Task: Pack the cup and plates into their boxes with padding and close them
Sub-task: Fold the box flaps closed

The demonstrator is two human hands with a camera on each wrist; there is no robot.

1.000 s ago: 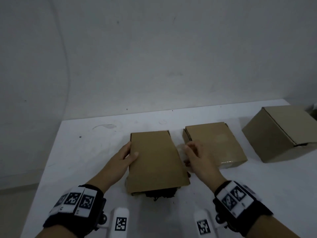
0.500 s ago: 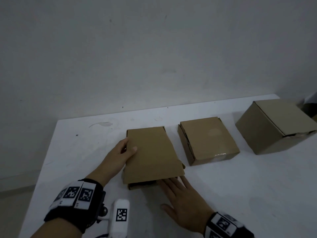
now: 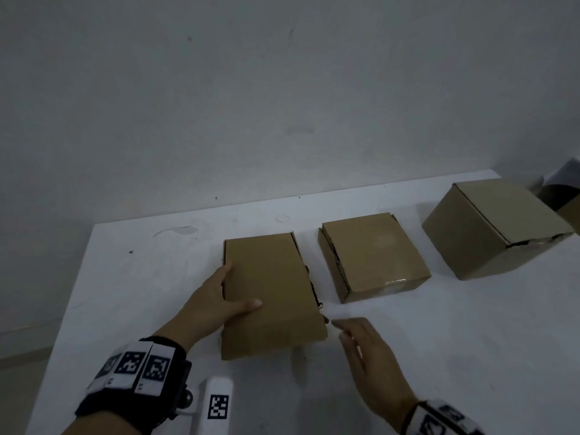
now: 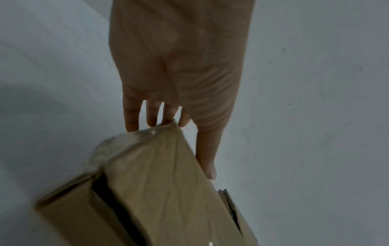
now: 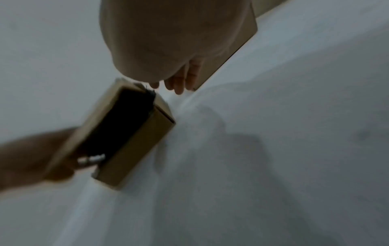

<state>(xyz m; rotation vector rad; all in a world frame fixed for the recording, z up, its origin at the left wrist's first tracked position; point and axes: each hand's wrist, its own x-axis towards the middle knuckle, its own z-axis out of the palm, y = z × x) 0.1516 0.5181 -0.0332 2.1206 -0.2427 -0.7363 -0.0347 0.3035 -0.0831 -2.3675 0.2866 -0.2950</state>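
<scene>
Flat box [image 3: 270,293] no longer spills padding [image 3: 314,291] at its near end, so closing looks almost done. Left hand [image 3: 210,306] grips its left edge; right hand [image 3: 364,350], now beside its right corner, has loose fingers [image 3: 340,324] holding nothing.

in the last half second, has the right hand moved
Yes. The right hand moved right, from in front of the left box to nearer the middle box's near left corner.
</scene>
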